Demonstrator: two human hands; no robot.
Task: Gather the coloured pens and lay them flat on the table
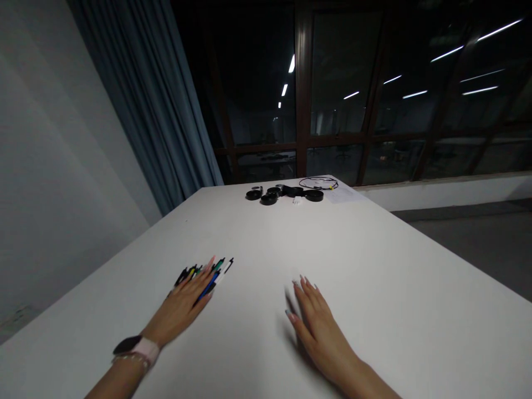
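Flat and open, the left hand [183, 307] rests on a bundle of pens [208, 272], apparently gathering them; closing the fingers comes next. Right hand [320, 327] lies spread, empty, on the white table [394, 288].

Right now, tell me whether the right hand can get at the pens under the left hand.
Probably yes. The right hand lies flat and empty beside the pens, with bare table between them; only the left hand covers part of the bunch.
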